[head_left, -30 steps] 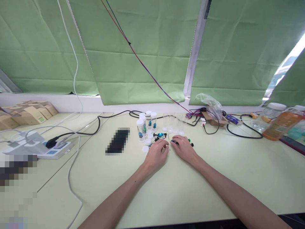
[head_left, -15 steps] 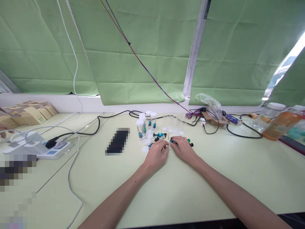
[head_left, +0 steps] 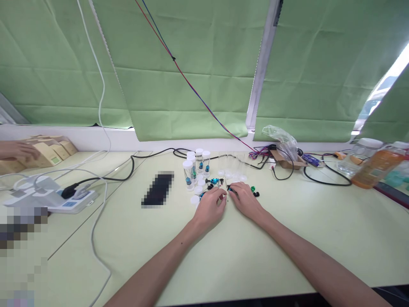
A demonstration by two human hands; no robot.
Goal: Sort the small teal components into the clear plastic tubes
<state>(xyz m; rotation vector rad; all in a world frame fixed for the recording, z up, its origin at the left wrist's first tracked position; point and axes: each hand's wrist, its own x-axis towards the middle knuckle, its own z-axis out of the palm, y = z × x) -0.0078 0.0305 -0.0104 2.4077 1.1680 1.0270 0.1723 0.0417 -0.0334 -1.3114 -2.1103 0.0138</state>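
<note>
My left hand (head_left: 211, 205) rests on the table with its fingers curled together; whatever they hold is too small to make out. Close beside it, my right hand (head_left: 246, 199) has its fingertips closed on a small black-and-teal part (head_left: 229, 188). Several loose teal parts (head_left: 214, 181) and black pieces lie just beyond my hands, and a green piece (head_left: 253, 189) lies by the right knuckles. White round caps (head_left: 198, 189) are scattered left of them. Capped clear tubes (head_left: 188, 175) with teal or green parts inside stand behind my left hand.
Uncapped clear tubes (head_left: 231, 161) stand farther back. A pixelated dark rectangle (head_left: 158, 189) lies left. A power strip (head_left: 60, 198) with cables sits far left, near wooden-looking boxes (head_left: 47, 153) touched by another person's hand (head_left: 21, 150). Bottles (head_left: 378, 164) and an open carton (head_left: 289, 162) are right.
Another person's hand has come onto the boxes at the far left. My own hands stay in nearly the same place, with only slight finger movement.
</note>
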